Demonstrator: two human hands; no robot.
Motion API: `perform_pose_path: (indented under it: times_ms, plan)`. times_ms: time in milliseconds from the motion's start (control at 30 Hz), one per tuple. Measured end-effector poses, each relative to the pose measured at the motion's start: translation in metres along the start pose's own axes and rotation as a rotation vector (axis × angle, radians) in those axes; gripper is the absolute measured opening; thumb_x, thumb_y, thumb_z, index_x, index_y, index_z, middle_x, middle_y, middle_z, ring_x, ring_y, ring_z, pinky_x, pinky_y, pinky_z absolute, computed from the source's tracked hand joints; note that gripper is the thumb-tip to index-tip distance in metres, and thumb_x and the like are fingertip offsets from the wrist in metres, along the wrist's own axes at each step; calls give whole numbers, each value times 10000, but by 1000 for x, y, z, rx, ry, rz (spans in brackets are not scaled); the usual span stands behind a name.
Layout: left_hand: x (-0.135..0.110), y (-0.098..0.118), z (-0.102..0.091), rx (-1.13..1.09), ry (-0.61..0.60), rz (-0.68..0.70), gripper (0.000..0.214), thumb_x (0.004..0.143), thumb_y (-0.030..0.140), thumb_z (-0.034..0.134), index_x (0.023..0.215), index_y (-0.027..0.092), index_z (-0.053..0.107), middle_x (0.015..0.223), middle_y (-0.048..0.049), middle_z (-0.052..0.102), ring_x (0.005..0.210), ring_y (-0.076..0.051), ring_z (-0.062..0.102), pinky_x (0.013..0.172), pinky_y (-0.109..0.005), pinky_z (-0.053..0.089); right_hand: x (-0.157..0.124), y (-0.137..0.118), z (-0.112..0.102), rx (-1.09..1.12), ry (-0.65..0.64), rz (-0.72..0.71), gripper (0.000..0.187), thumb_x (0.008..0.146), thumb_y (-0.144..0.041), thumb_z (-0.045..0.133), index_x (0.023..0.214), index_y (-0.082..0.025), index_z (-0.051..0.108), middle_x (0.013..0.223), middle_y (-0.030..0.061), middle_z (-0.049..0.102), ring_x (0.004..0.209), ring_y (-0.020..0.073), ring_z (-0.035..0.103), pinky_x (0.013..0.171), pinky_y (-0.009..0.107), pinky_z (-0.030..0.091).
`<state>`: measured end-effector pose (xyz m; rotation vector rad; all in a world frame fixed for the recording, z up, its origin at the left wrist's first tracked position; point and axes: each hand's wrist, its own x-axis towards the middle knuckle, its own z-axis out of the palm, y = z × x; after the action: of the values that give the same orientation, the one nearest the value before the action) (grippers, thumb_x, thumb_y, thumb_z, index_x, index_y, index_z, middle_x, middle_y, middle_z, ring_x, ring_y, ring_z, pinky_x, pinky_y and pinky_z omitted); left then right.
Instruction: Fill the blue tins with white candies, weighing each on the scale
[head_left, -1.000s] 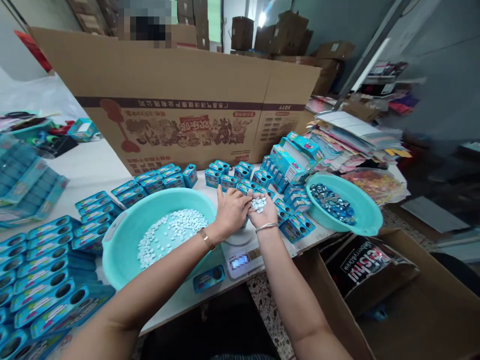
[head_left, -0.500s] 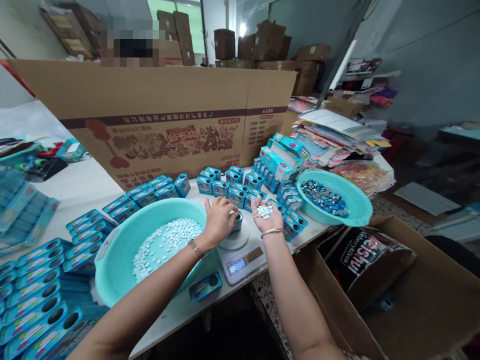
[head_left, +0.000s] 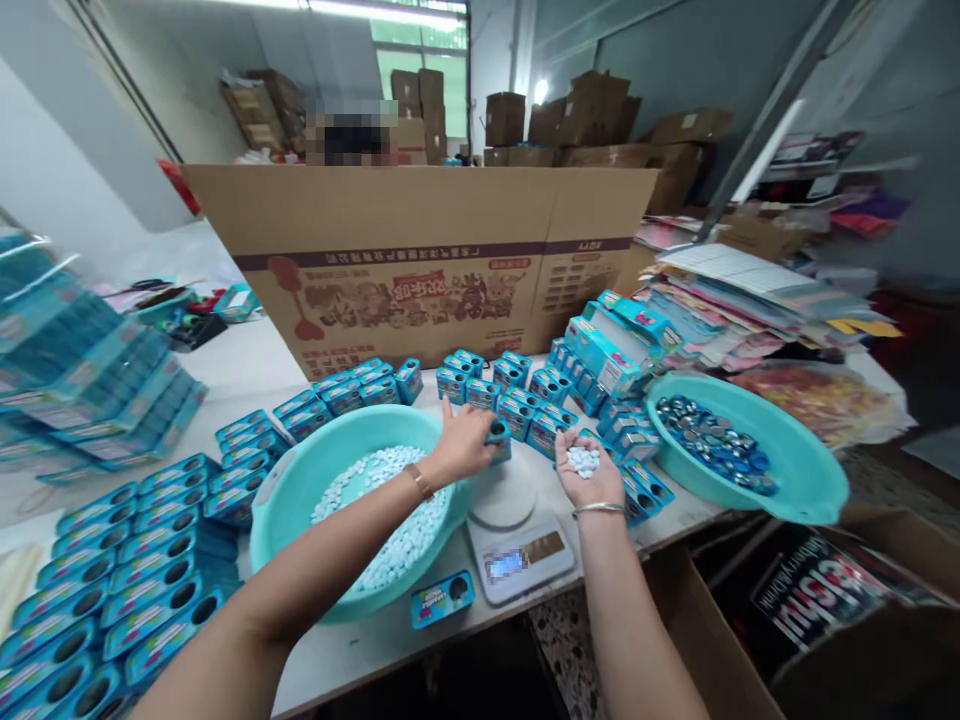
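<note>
My left hand (head_left: 463, 442) is closed round a small blue tin (head_left: 498, 440), holding it just beyond the round white pan of a small scale (head_left: 517, 545). My right hand (head_left: 585, 472) lies palm up to the right of the scale, cupped around a heap of small white tablets (head_left: 583, 460). A teal basin (head_left: 292, 500) with many more white tablets sits under my left forearm. Rows of small blue tins (head_left: 517, 395) stand just past both hands.
A second teal basin (head_left: 780, 495) at the right holds shiny blue lids. Flat blue tins (head_left: 127, 570) cover the table at left; one lies by the scale (head_left: 441, 598). A big cardboard box (head_left: 420, 260) stands behind. Paper stacks (head_left: 750, 290) and an open carton (head_left: 817, 620) are at right.
My left hand has lifted the blue tin off the scale pan and moved it away from me. My right hand has drawn apart to the right with its tablets. The camera has shifted.
</note>
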<state>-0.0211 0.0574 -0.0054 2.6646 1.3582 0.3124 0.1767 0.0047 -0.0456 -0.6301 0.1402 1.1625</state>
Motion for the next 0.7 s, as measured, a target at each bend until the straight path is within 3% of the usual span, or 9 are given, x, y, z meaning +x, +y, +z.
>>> perform_pose_path:
  times_ms: [100, 167, 233, 367, 500, 600, 700]
  plan:
    - [19, -40, -27, 93, 110, -110, 277, 769, 373, 570, 989, 208, 601, 1015, -89, 672, 1083, -312, 532, 1055, -680, 105, 2, -7, -4, 19, 165, 42, 259, 825, -92, 342, 599, -195, 415, 513, -56, 505, 577, 105, 616, 656, 316, 583]
    - [32, -72, -36, 174, 123, -198, 268, 750, 352, 562, 959, 191, 609, 970, -105, 677, 1066, -322, 538, 1051, -683, 101, 2, -11, -7, 27, 184, 34, 243, 826, -100, 351, 619, -199, 428, 529, -58, 509, 575, 103, 614, 644, 307, 587]
    - [42, -102, -36, 238, 86, -290, 263, 727, 317, 555, 938, 174, 618, 937, -123, 682, 1047, -333, 547, 1046, -680, 110, 1, -12, -10, 33, 210, 20, 248, 837, -108, 344, 625, -204, 431, 535, -56, 507, 565, 106, 612, 616, 303, 591]
    - [51, -145, -17, 317, -43, -429, 269, 681, 244, 559, 928, 158, 623, 939, -139, 692, 1058, -352, 543, 1037, -675, 108, 1, -11, -11, 75, 299, 27, 283, 859, -112, 320, 619, -208, 435, 535, -43, 505, 531, 113, 604, 549, 301, 598]
    - [52, -156, -1, 373, 26, -422, 353, 660, 168, 566, 1009, 128, 592, 1034, -174, 653, 1093, -360, 506, 1044, -659, 113, 0, -14, -10, 100, 332, 6, 314, 867, -97, 324, 595, -211, 429, 525, -28, 503, 516, 124, 609, 515, 298, 601]
    - [60, -148, 3, 376, 103, -364, 442, 659, 153, 597, 1094, 90, 551, 1143, -224, 563, 1128, -383, 457, 1038, -663, 135, 0, -15, -9, 112, 353, 3, 314, 864, -85, 336, 594, -210, 438, 518, -21, 507, 513, 132, 612, 510, 310, 609]
    - [76, -134, 5, 331, 68, -217, 465, 689, 190, 625, 1143, 137, 534, 1187, -182, 530, 1182, -351, 418, 1072, -610, 152, -1, -14, -8, 109, 369, 5, 308, 860, -88, 343, 597, -209, 447, 528, -16, 523, 500, 130, 605, 494, 306, 608]
